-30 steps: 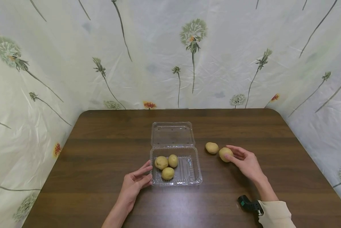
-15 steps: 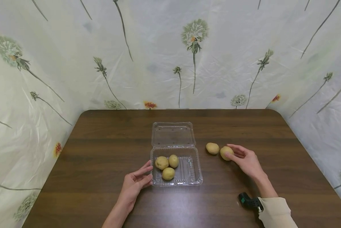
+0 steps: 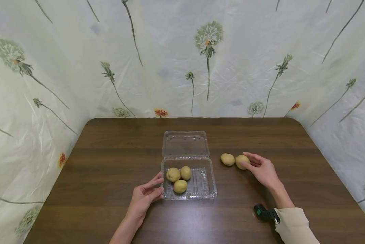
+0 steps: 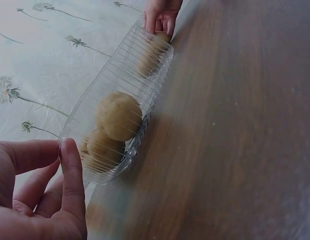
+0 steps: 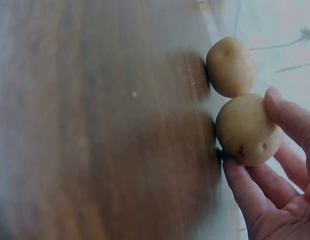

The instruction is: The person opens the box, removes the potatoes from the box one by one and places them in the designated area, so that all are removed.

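Yellow, the held potato (image 3: 242,161), pinched in the fingers of the right hand (image 3: 265,172) at three o'clock from the plastic clamshell (image 3: 198,183), has edged slightly toward twelve; the clamshell, pinched by the left hand's fingers (image 3: 156,194), still contains three potatoes (image 3: 186,173).

Bench (image 3: 118,142): dark brown, wood-grain top, lengthwise lighter and darker bands, rounded far corners. Pale glare patch (image 3: 185,217) near the front middle. Backdrop sheet (image 3: 158,44): whitish-grey, shiny, creased, runs along the back and down both sides, right behind the far bench edge. Print on it: big dandelion head (image 3: 209,35) about centre, long thin stems, green buds, small red-orange flower (image 3: 160,113) low by the bench edge, similar ones left and right. Left wrist view: sheet upper left, bench right. Right wrist view: bench surface blurry.
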